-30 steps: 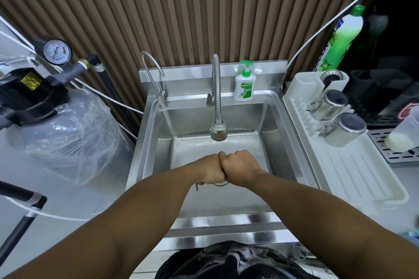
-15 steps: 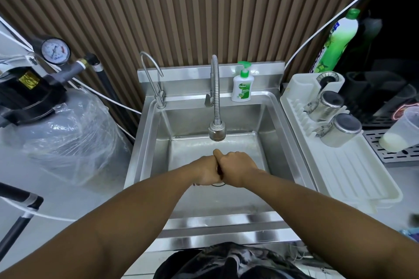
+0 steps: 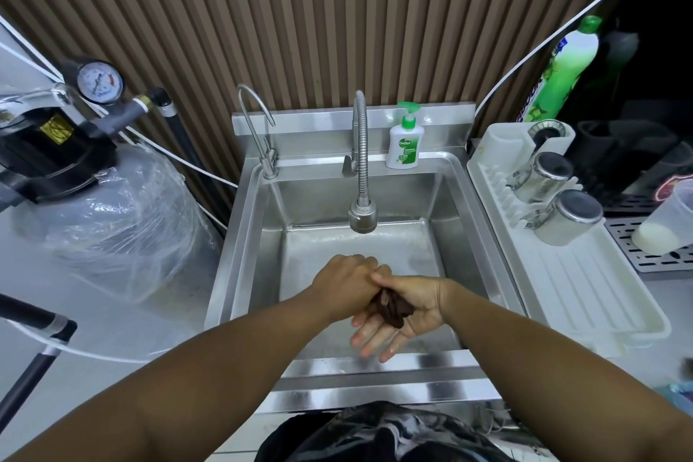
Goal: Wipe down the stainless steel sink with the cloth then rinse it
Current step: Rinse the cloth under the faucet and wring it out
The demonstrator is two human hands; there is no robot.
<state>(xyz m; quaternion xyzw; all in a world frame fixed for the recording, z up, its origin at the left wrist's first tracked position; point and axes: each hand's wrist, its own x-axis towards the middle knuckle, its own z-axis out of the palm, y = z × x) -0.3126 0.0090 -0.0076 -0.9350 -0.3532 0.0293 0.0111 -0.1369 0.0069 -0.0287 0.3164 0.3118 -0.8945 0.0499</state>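
Over the sink floor, the two hands meet. The right hand lies palm up, its fingers straight and slightly spread, with wet tips pointing at the near rim. The cloth, a dark brown wad, lies across that palm just behind the finger bases, and the thumb runs along its far edge. The left hand lies back up, its fingers curled down over the cloth's left end. Their tips are hidden, so I cannot tell how tightly they grip. Beyond the left knuckles hangs the tap head, and further back stands a soap bottle. Well right of the right fingers, a white rack holds steel cups.
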